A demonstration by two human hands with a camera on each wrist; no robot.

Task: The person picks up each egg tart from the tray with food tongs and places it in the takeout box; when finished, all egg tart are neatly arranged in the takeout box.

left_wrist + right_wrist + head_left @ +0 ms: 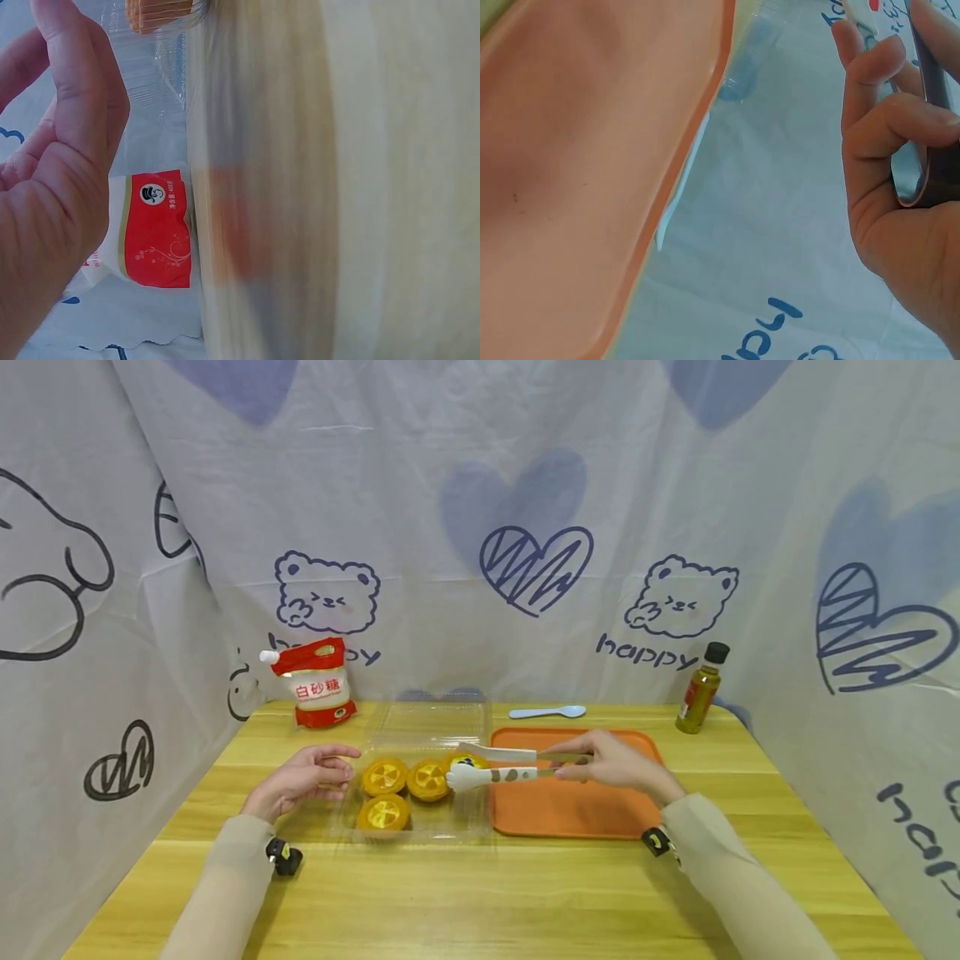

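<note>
My right hand [603,764] grips a pair of metal tongs [513,774] with white, paw-shaped ends. The tips are spread over a tart with dark bits on top [472,762], at the right of a clear plastic box [450,837], and partly hide it. Three yellow-topped tarts [384,814] sit further left in the same box. Beside the box's left wall is my left hand [303,779], its fingers loosely bent and holding nothing. In the right wrist view, fingers curl round the tongs' bent metal end [911,180].
The box's clear lid [431,722] stands raised behind it. To the right lies an orange tray [585,818], with a pale spoon [547,712] behind. A red and white sugar bag [321,687] stands back left, an oil bottle [699,693] back right. A printed curtain surrounds the table.
</note>
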